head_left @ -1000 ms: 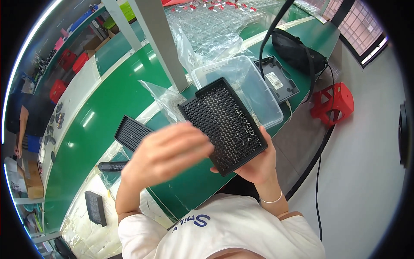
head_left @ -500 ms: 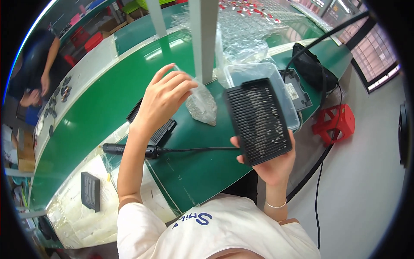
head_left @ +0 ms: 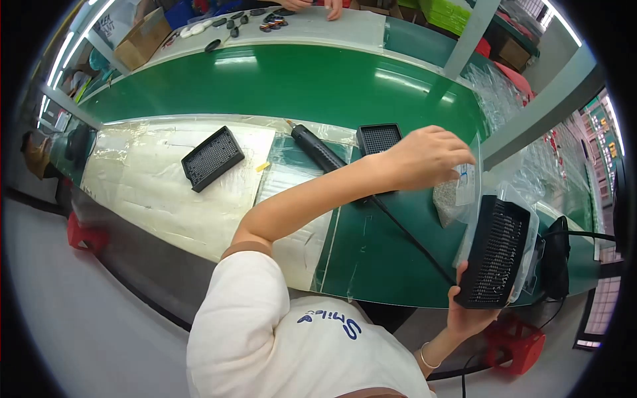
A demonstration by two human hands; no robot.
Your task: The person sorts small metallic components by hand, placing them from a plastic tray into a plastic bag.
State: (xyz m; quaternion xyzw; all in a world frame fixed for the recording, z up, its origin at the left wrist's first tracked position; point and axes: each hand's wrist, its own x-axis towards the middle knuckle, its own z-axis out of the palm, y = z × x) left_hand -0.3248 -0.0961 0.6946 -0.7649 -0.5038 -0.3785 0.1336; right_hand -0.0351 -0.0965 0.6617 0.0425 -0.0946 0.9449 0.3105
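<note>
We judge this tray-handling, next needing steadiness: right fingers (head_left: 454,293) clasp the lower-right tray (head_left: 496,255), left fingers (head_left: 458,158) curl near the bag (head_left: 448,199), hold unclear.

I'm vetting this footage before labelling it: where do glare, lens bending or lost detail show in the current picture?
Head view: white glare streaks on the green tabletop; head view: long table edges bow and the corners go black; head view: rows show in the black tray on the right hand, but its pale bits are too small to identify.
</note>
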